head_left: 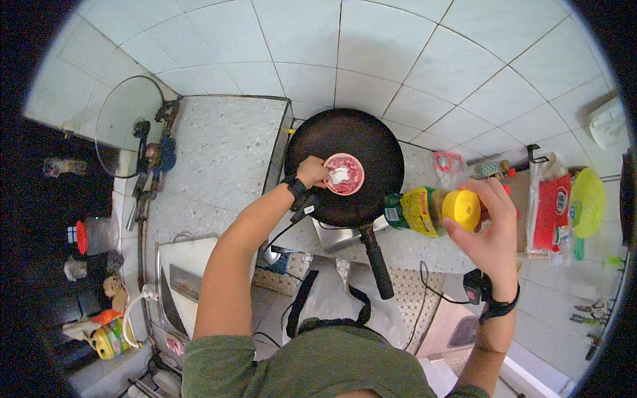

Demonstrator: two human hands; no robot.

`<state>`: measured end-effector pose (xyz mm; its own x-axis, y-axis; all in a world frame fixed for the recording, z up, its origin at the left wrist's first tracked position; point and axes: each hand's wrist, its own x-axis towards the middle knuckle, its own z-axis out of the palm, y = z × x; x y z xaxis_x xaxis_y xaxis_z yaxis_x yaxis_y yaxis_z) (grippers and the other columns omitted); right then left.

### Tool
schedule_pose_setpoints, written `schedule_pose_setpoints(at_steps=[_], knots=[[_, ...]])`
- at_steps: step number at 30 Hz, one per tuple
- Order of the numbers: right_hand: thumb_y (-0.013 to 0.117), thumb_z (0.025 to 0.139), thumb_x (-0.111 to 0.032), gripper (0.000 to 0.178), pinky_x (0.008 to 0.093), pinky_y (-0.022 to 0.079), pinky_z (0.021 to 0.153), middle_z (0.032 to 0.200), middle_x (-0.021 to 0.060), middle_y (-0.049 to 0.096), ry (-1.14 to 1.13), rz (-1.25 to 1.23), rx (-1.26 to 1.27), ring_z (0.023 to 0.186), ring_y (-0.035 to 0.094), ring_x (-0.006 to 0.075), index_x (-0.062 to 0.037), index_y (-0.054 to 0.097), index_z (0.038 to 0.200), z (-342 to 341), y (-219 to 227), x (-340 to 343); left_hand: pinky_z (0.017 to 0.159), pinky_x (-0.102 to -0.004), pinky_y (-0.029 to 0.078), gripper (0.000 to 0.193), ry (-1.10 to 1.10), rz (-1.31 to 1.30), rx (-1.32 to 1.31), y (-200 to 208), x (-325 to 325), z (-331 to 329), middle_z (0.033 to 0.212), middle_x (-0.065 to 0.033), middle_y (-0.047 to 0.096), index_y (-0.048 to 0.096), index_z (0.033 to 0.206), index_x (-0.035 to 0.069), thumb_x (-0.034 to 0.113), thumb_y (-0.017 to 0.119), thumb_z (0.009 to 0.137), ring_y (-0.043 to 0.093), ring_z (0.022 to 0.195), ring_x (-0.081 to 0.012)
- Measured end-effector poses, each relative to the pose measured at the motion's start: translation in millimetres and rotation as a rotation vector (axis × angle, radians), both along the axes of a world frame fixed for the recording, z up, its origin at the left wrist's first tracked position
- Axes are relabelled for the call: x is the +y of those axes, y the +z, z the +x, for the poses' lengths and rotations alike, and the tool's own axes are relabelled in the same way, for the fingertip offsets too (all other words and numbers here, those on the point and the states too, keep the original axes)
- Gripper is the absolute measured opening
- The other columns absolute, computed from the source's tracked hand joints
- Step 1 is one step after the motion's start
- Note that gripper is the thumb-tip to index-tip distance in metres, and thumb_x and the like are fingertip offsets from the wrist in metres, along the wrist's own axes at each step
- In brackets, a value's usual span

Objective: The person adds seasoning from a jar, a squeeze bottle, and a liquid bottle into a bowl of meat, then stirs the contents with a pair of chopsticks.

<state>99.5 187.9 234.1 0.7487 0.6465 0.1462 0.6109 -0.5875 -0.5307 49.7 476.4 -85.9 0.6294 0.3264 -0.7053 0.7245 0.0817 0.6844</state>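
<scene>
My left hand (312,174) pinches the rim of a small pink bowl (359,188). The bowl is over the dark wok (345,129); I cannot tell if it touches the wok. Inside it is raw reddish meat (343,164) with a patch of white powder (340,176) on top. On the right, my right hand (491,219) has thumb and fingers curled around the yellow cap of a large plastic bottle (424,211) with a yellow and green label. Whether the bottle rests on the counter or is lifted is unclear.
The wok's black handle (377,265) juts toward me over the counter edge. A grey speckled counter (206,152) lies left, with a glass lid (126,126) beyond it. At right are a small glass bottle (490,168), a red packet (552,205) and a green round board (587,202).
</scene>
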Motion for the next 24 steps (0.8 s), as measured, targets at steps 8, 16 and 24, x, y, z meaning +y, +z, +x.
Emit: schedule_pose_setpoints(at_steps=[8,16,24], knots=[[0.073,0.061,-0.019,0.036,0.0388,0.044,0.062,0.079,0.014,0.052,0.164,-0.035,-0.019,0.071,0.055,0.0327,-0.0045,0.059,0.091,24,-41,45,0.071,-0.0313,0.053,0.036,-0.248,0.842,-0.331,28,-7,-17,0.092,-0.012,0.066,0.06,0.107,0.0,0.014,0.07,0.076,0.064,0.085,-0.0175],[0.073,0.064,-0.021,0.039,0.0385,0.045,0.063,0.082,0.0155,0.054,0.306,0.017,0.219,0.074,0.056,0.0331,-0.0043,0.059,0.097,40,-51,72,0.094,-0.0309,0.038,0.067,-0.642,-0.023,-0.623,136,-34,-17,0.124,-0.0084,0.049,0.052,0.116,0.002,0.022,0.081,0.059,0.046,0.113,-0.0181],[0.062,0.077,-0.036,0.034,0.0435,0.045,0.054,0.068,0.0172,0.058,0.333,-0.261,-0.058,0.065,0.059,0.0353,-0.0041,0.053,0.086,39,-58,78,0.063,-0.0278,0.044,0.048,-0.51,0.292,-0.722,148,-48,-33,0.073,-0.0099,0.061,0.06,0.083,0.0,0.031,0.082,0.053,0.057,0.066,-0.0193]])
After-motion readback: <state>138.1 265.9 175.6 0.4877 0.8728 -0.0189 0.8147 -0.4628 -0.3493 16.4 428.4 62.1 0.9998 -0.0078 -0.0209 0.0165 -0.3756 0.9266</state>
